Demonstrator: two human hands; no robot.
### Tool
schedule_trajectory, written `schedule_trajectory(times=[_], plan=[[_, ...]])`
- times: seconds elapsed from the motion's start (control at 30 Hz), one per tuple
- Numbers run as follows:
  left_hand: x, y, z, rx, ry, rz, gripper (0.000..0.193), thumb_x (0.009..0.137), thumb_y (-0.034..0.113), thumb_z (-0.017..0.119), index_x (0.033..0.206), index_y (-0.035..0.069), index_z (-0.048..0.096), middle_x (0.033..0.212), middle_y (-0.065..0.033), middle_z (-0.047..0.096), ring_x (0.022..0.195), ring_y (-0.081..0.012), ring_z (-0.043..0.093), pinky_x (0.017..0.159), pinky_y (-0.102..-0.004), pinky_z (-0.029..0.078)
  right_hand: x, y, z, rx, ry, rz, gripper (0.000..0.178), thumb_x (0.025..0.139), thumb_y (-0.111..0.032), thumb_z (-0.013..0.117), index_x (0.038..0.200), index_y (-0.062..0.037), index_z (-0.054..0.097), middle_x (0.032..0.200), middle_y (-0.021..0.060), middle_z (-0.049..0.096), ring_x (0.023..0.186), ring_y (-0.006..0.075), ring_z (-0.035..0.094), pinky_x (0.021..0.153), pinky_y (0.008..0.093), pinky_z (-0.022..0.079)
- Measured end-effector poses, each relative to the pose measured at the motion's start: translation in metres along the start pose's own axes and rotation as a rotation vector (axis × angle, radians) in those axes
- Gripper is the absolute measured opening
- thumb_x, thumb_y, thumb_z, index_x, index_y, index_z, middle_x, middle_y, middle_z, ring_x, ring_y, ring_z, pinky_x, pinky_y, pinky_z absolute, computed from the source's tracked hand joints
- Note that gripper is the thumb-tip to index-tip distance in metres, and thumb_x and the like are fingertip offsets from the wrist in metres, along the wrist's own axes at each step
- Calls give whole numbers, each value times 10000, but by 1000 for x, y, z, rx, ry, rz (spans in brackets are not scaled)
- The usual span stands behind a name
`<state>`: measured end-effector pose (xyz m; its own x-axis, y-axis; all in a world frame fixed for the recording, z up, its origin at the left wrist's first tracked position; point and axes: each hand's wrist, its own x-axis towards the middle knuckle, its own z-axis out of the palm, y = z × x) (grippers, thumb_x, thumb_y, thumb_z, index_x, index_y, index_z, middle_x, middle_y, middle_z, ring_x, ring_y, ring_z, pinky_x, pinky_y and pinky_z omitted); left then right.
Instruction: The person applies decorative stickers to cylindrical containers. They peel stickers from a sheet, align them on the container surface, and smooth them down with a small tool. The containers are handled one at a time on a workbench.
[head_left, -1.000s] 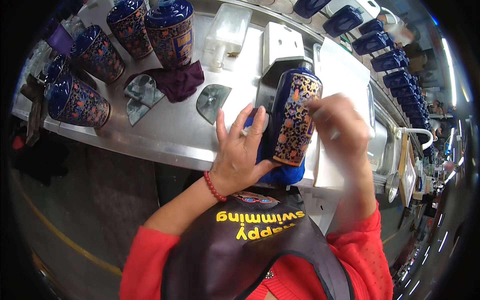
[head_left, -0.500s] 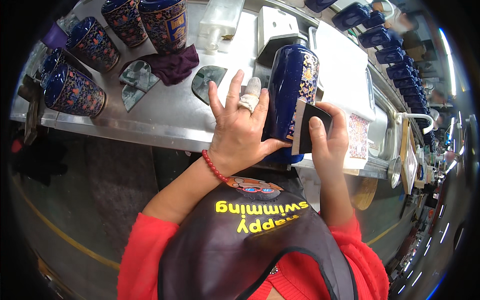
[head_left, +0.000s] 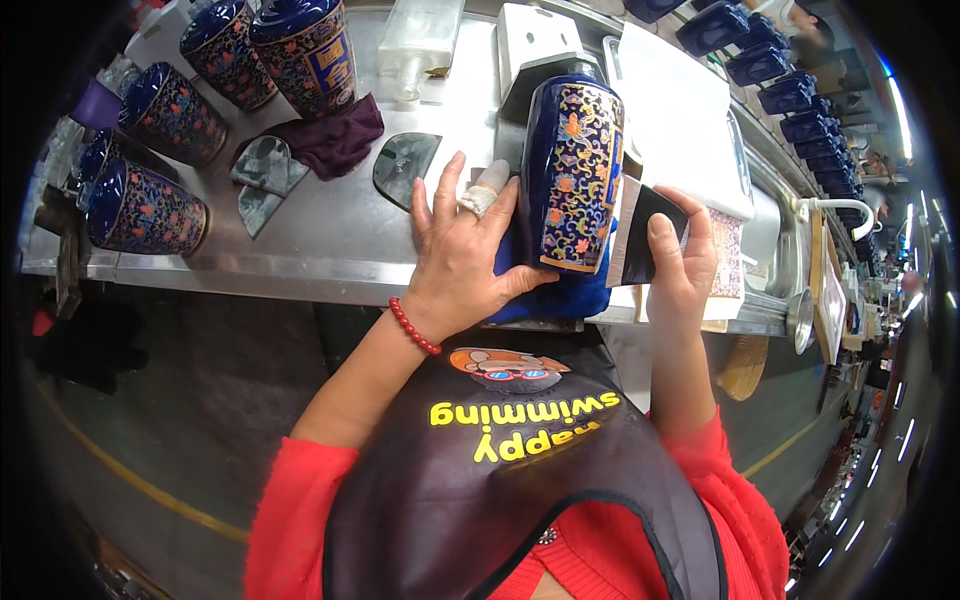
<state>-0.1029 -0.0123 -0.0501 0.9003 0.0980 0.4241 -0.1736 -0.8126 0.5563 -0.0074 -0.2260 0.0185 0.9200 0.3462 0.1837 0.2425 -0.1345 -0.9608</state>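
A dark blue bottle (head_left: 572, 175) with a colourful floral pattern lies on a blue cloth (head_left: 560, 303), its neck pointing away from me. My left hand (head_left: 455, 250) has its fingers spread on the bottle's left, the thumb against its near end. One of its fingers wears a whitish wrapping. In my right hand (head_left: 685, 255) is a scraper (head_left: 636, 232) with a black grip and a pale, flat blade. The fingers pinch the grip, and the blade stands close to the bottle's right side; whether it touches cannot be told.
Several decorated blue bottles (head_left: 150, 205) stand at the left of the metal bench (head_left: 330, 250). Between them and me lie a purple cloth (head_left: 335, 140) and dark green curved plates (head_left: 408, 165). A white support block (head_left: 540, 40) is behind the bottle; patterned sheets (head_left: 727, 250) lie right.
The bottle has turned so that its floral panel faces up, where plain blue showed before. My right hand and the scraper have shifted right, and my left hand slightly left.
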Motion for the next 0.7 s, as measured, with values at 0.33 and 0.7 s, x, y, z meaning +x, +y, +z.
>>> schedule_trajectory(times=[0.33,0.7], plan=[[10,8,5,-322,-96,-192,1052,934,742,493,1484,-144,348,1297,-366,534,1473,-481,245,1176,-635,75,-3,11,4,-32,7,-50,263,999,-106,628,1231,15,608,1051,65,654,943,100,596,847,246,492],[7,-2,4,-372,-124,-144,1002,962,689,507,1521,-117,302,1387,-341,485,1460,-461,276,1196,-533,140,-5,9,3,-33,-16,-60,274,995,-116,633,1234,17,607,1038,62,656,931,103,596,838,248,489]])
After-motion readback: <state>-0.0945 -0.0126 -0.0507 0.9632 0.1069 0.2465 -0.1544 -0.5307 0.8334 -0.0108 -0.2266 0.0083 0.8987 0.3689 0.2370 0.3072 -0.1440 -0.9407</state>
